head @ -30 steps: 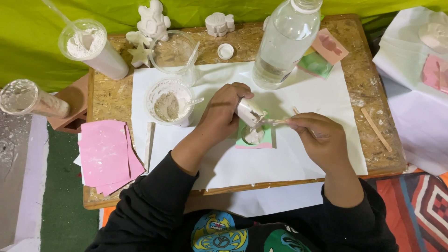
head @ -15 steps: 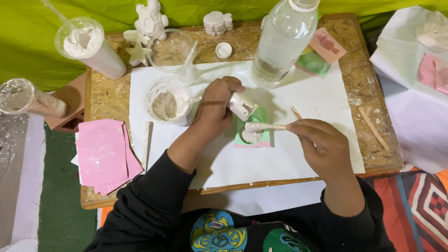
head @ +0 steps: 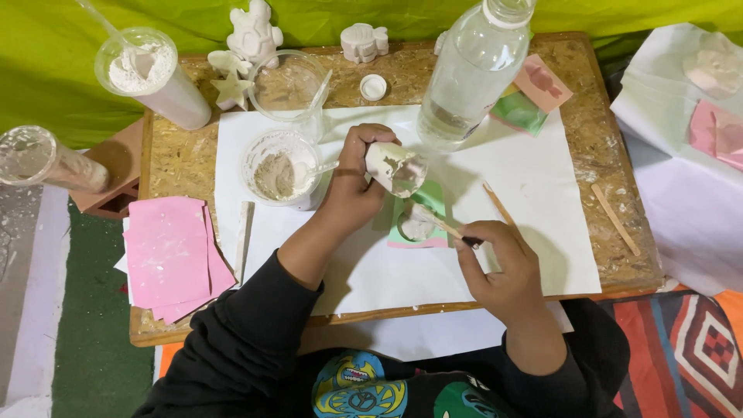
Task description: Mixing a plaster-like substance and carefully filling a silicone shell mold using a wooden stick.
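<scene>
Grip, left: left hand (head: 352,190) is wrapped tight around a small paper cup (head: 395,168), tipped so its mouth faces down and right over the mould, which suits pouring or scraping out what is inside.
Grip, right: right hand (head: 495,259) pinches a thin wooden stick (head: 443,226) between closed fingertips, like a pen, with the far tip resting in the mould's filling.
Mould: green mould (head: 418,220) lies flat on the white paper sheet (head: 534,201), just below the cup and between the two hands, its hollow filled with pale grey paste.
Paper sheet: it covers the middle of the chipboard table (head: 619,193), seemingly to catch spills.
Mixing cup: clear cup of grey mix (head: 280,169) with a spoon in it stands just left of the left hand, within easy reach.
Water bottle: clear plastic bottle (head: 472,73) stands upright at the far side, its cap (head: 373,87) off and lying to its left.
Powder: tall cup of white powder (head: 147,73) sits at the far left corner.
Finished casts: white figures (head: 251,35) stand along the far edge, away from the wet work.
Spare sheets: pink sheets (head: 170,255) are stacked at the near left.
</scene>
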